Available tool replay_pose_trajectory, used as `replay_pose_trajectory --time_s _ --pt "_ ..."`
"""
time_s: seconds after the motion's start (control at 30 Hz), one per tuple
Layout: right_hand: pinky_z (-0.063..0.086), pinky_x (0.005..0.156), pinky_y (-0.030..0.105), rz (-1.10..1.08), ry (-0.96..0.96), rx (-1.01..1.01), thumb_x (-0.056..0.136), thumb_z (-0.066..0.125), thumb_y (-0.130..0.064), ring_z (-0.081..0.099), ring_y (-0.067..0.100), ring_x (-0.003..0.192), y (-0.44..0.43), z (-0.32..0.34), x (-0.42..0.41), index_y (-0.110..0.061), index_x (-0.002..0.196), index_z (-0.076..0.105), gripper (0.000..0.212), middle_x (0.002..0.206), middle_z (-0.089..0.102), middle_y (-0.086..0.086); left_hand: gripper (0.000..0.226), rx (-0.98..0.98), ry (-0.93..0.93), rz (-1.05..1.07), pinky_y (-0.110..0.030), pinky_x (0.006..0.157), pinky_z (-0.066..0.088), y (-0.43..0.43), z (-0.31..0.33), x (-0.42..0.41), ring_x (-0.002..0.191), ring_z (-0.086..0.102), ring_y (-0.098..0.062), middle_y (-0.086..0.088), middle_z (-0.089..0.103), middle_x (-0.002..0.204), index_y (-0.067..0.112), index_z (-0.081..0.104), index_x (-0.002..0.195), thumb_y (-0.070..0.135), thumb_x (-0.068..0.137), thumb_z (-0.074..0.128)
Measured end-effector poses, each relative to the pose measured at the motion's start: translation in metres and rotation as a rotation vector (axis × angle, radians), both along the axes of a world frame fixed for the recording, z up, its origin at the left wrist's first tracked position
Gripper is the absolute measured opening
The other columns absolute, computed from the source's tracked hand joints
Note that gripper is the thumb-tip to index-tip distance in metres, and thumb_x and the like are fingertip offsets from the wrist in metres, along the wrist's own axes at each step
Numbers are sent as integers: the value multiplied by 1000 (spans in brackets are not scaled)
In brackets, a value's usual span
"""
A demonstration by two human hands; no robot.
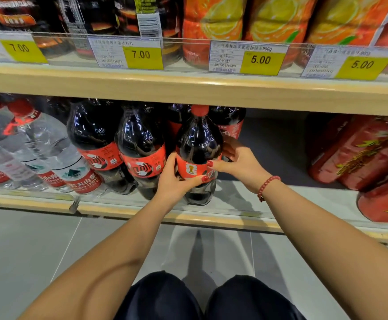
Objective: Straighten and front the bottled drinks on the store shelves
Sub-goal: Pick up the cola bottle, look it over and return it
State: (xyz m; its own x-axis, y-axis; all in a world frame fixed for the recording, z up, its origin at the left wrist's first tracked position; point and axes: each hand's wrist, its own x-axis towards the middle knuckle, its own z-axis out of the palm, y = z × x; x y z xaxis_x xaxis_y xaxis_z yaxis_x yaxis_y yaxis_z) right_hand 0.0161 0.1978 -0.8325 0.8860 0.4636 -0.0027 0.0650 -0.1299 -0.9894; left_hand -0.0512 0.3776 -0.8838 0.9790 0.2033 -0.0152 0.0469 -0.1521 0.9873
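A large dark cola bottle (pixel 197 144) with a red cap and red label stands upright at the front of the lower shelf (pixel 234 199). My left hand (pixel 177 181) wraps its left side at the label, thumb across the front. My right hand (pixel 239 162) holds its right side, fingertips on the label. Two more cola bottles (pixel 140 146) (pixel 93 135) stand in line to its left. Behind them more cola bottles (pixel 230 121) are partly hidden.
Clear water bottles (pixel 50 153) with red labels fill the shelf's left end. Red packaged drinks (pixel 361 153) lie at the right, with bare shelf between. The upper shelf (pixel 188 86) carries dark and orange bottles behind yellow price tags. Grey floor tiles and my knees are below.
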Motion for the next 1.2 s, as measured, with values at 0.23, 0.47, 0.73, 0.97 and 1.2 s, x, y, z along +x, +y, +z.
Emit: replay_pose_trajectory --time_s 0.23,0.47,0.73,0.97,1.2 --pt "51 77 12 -37 -67 -54 75 82 -12 64 -6 99 10 7 -8 -21 126 54 59 112 66 -10 91 -14 51 191 -17 96 45 -24 -37 -18 117 55 -4 9 57 123 20 38 137 18 62 90" --pt "50 66 6 -148 -89 -48 73 84 -22 64 -13 86 19 0 -19 -20 108 59 43 99 67 -13 80 -62 31 300 -22 93 48 -28 -44 -12 109 61 0 15 63 113 25 47 128 20 62 91" --pt "57 86 36 -276 -127 -97 65 83 -45 66 9 98 31 -8 -33 -17 103 60 53 105 68 -2 77 -50 37 240 -18 95 47 -11 -45 -10 110 59 0 7 64 116 18 51 130 14 63 89" --pt "50 94 17 -83 -179 -101 70 86 -26 55 -13 110 9 14 -11 -47 124 44 72 119 57 -34 79 -57 -29 292 -26 99 47 -17 -38 -23 120 55 -3 8 60 129 20 46 138 18 69 86" --pt "52 77 9 -140 -176 -3 73 84 -17 60 -12 102 21 6 -19 -45 117 50 63 113 64 -15 74 -135 -80 274 -34 104 47 -13 -36 -25 124 56 -9 -1 61 133 14 47 142 3 76 78"
